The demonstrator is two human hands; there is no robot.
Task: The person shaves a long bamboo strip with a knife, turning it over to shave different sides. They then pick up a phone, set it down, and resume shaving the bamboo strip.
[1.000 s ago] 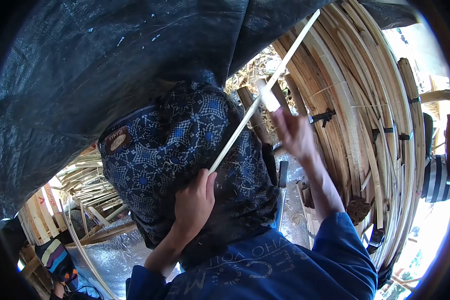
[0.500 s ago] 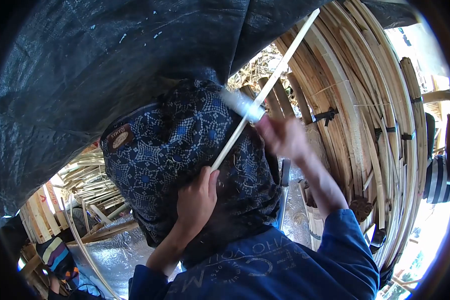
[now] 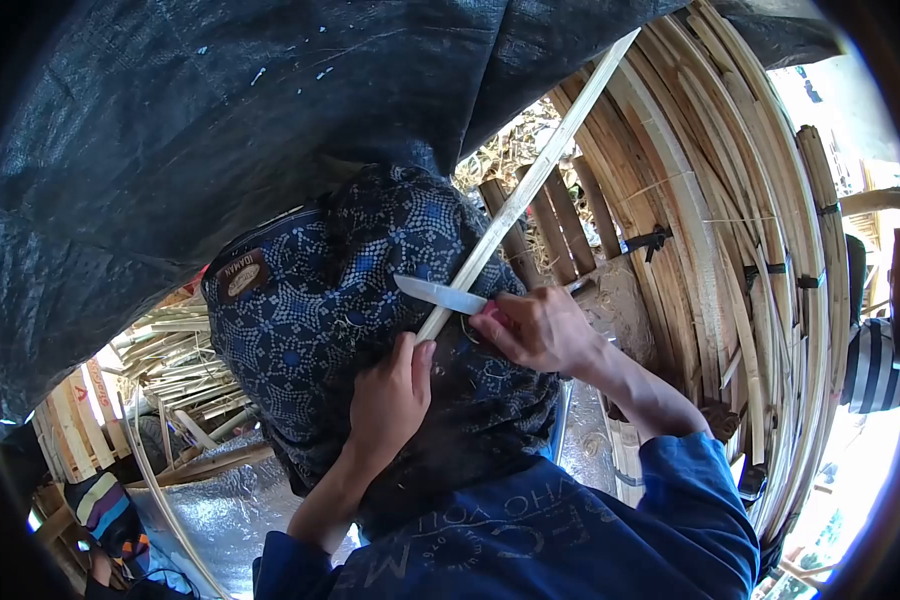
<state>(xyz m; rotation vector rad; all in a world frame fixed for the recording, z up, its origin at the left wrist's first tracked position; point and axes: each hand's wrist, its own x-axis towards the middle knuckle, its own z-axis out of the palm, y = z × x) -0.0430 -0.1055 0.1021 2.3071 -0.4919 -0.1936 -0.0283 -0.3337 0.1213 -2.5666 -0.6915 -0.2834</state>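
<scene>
A long, pale bamboo strip (image 3: 545,165) runs diagonally up and right from my lap. Its near end is gripped by my left hand (image 3: 393,390), closed with the thumb along it. My right hand (image 3: 540,330) is wrapped round the reddish handle of a knife (image 3: 438,294). The blade lies across the strip, a short way above my left hand, and points left. Underneath, a dark blue patterned cloth (image 3: 360,300) covers my lap, with a brown label (image 3: 240,278) and small shavings on it.
Long wooden slats (image 3: 710,220) stand bundled and tied on the right. A black tarp (image 3: 200,130) hangs at the upper left. Split sticks (image 3: 185,360) are piled at left. Another person's striped sleeve (image 3: 105,510) shows at the lower left, and striped cloth (image 3: 872,365) at far right.
The knife has slid down along the strip toward my left hand, my right hand moving with it. My left hand has stayed nearly in place.
</scene>
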